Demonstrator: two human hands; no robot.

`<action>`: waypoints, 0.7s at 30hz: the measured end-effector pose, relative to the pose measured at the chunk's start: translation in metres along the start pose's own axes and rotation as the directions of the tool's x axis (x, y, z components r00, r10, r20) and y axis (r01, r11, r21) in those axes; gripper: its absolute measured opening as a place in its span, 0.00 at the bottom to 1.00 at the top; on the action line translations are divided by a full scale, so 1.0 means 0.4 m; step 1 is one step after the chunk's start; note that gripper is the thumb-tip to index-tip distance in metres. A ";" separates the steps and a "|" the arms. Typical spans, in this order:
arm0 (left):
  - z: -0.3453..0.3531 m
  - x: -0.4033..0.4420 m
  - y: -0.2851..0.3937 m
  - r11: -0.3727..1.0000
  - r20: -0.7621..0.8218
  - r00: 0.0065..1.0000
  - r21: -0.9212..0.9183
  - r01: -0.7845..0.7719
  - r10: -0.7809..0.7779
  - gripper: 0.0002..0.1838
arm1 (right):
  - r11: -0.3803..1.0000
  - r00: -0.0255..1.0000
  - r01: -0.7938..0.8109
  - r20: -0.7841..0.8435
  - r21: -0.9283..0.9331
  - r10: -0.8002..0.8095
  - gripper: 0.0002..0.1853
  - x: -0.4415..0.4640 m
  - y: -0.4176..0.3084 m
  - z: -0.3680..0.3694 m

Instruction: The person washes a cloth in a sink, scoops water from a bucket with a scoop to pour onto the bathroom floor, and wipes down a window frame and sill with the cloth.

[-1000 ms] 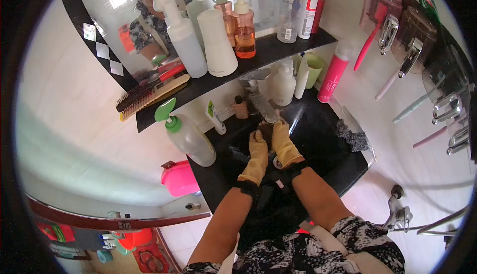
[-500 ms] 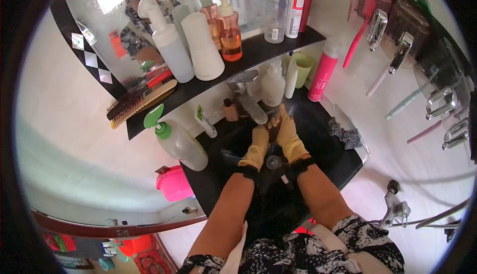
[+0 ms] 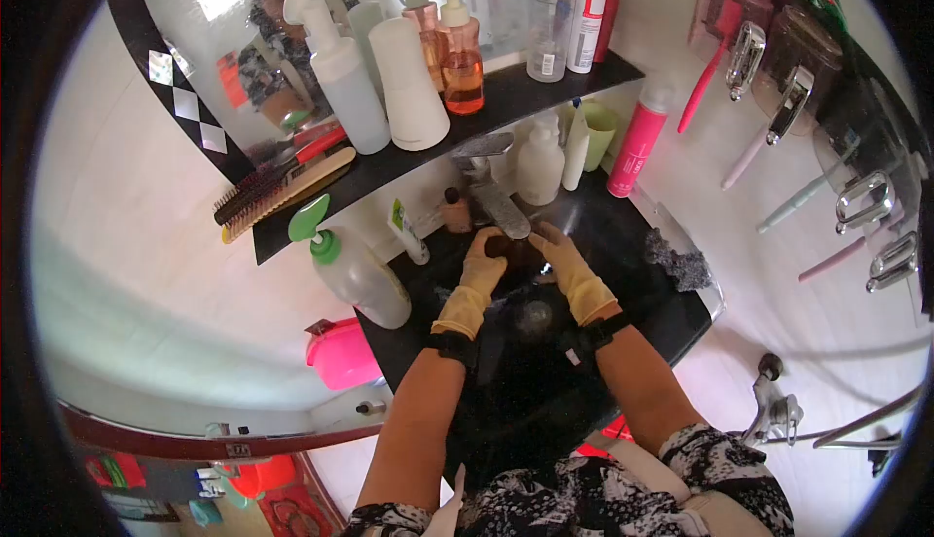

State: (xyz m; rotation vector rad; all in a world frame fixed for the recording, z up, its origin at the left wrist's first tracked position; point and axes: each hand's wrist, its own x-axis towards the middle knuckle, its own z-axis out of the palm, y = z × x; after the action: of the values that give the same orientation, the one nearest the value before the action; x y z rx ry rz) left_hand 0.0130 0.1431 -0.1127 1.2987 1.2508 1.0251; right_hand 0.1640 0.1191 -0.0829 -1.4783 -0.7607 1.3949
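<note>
Both my hands wear yellowish rubber gloves and reach under the faucet (image 3: 501,208) over the black sink counter (image 3: 486,411). My left hand (image 3: 480,269) curls around the left side of a dark brown, rounded object (image 3: 511,251); its kind is hard to make out. My right hand (image 3: 566,263) has its fingers bent at the right side of that object, close to the spout. A round drain (image 3: 533,316) shows dimly below, between my wrists. A small brownish bottle (image 3: 454,212) stands left of the faucet, near my left fingers.
A green-topped pump bottle (image 3: 360,279) and a tube (image 3: 409,233) stand left. A white pump bottle (image 3: 540,162), green cup (image 3: 596,138) and pink spray can (image 3: 637,143) line the back right. A grey scrubber (image 3: 678,260) lies right. The black shelf (image 3: 506,99) overhangs, holding bottles.
My hands have moved apart, the left one shifting left and up. The dark brown object now shows more plainly between them beneath the spout. The view has shifted slightly.
</note>
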 end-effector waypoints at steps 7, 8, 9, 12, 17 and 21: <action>0.016 -0.100 0.071 0.887 0.096 0.928 0.273 -0.372 0.360 0.20 | 0.877 0.773 0.478 0.450 0.051 -0.447 0.33 0.225 0.232 -0.005; 0.015 -0.091 0.033 0.841 0.081 0.892 0.304 -0.448 0.445 0.19 | 0.932 0.820 0.288 0.445 0.222 -0.360 0.29 0.217 0.221 0.000; 0.011 -0.098 0.034 0.845 0.078 0.896 0.307 -0.439 0.437 0.19 | 0.921 0.850 0.080 0.456 0.381 -0.262 0.26 0.201 0.200 0.006; -0.009 -0.094 0.098 0.951 -0.039 0.950 -0.019 0.308 -0.309 0.16 | 0.904 0.953 -0.075 0.297 0.422 -0.059 0.20 0.121 0.099 0.007; 0.015 -0.015 -0.021 0.988 -0.093 0.985 0.029 0.149 -0.146 0.25 | 0.953 0.903 0.298 0.309 0.051 -0.299 0.24 0.132 0.110 -0.067; 0.063 -0.030 0.059 0.996 -0.119 0.989 0.028 0.090 -0.086 0.24 | 0.975 0.972 -0.195 0.154 0.103 0.178 0.31 0.005 0.004 -0.055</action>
State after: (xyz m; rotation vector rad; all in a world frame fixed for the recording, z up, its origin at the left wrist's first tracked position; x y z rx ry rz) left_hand 0.0398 0.1296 -0.0914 1.2121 1.4077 1.0339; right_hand 0.1854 0.1157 -0.0868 -1.3970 -0.6278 1.6750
